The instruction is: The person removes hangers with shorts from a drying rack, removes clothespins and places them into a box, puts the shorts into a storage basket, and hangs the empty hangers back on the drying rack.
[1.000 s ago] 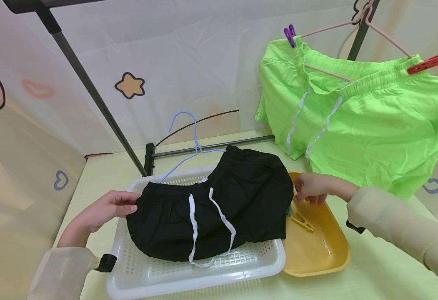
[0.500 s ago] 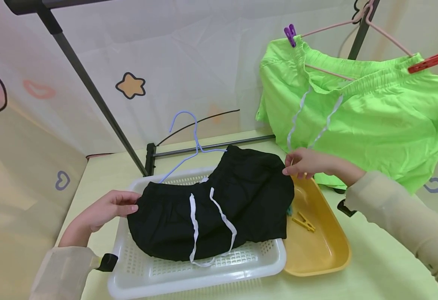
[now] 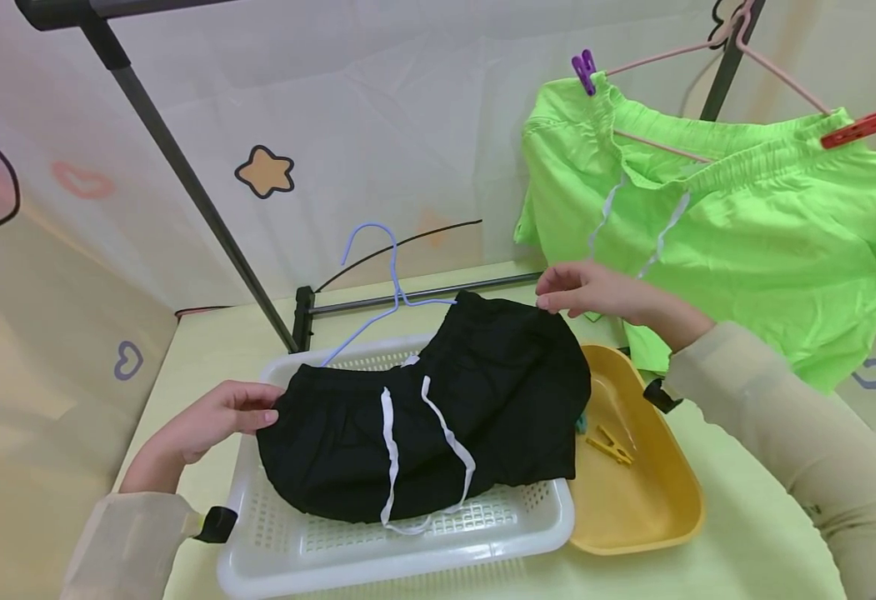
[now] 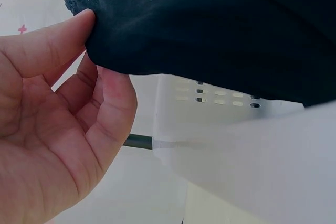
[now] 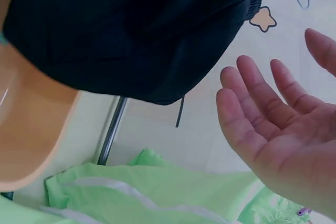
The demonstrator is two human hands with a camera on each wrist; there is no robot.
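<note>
Black shorts (image 3: 513, 392) with a white drawstring (image 3: 448, 437) lie across a white plastic basket (image 3: 396, 575). A blue hanger (image 3: 394, 283) reaches out from behind their waistband, its hook upward. My left hand (image 3: 216, 421) pinches the shorts' left edge between thumb and fingers; the left wrist view shows this hand (image 4: 63, 108) close up, with the black cloth at its fingertips. Just above the shorts' upper right corner is my right hand (image 3: 595, 292). In the right wrist view that hand (image 5: 283, 124) has its fingers spread, holds nothing and stands apart from the cloth.
A yellow tray (image 3: 643, 533) with a yellow clothespin (image 3: 610, 446) in it stands right of the basket. Green shorts (image 3: 745, 225) hang on a pink hanger (image 3: 783, 79) with a purple clothespin (image 3: 584, 72) and a red clothespin (image 3: 868, 123). A dark rack pole (image 3: 197, 196) rises behind at left.
My right hand has moved from the yellow tray up and left to the shorts' upper right corner. My left hand has kept its hold on the left edge.
</note>
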